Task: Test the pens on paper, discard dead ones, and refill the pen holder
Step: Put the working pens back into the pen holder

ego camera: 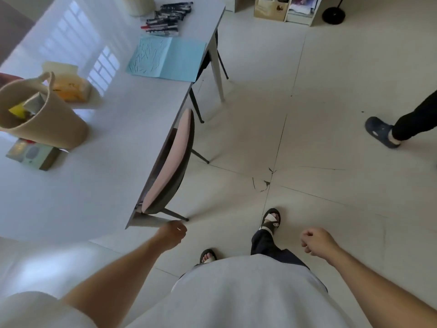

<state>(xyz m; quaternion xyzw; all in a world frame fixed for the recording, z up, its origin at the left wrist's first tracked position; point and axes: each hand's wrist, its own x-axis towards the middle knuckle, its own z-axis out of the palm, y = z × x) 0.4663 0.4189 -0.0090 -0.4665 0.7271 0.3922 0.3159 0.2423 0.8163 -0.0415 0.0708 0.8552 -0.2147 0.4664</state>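
Several dark pens [169,18] lie in a loose pile at the far end of the white table [99,176], with a red one among them. Just in front of them lies a light-blue sheet of paper [166,58] covered on its left half with short test strokes. A cream round holder [139,5] stands behind the pens, cut off by the frame's top edge. My left hand [173,235] hangs near the table's near corner with fingers loosely curled, holding nothing. My right hand [315,241] hangs over the floor, loosely curled and empty.
A beige basket [47,119] with wrappers stands on the table at left, beside a tissue pack [71,87] and a small box [33,153]. A pink-seated chair [170,166] is tucked under the table. Another person's leg and shoe [383,132] stand on the tiled floor at right.
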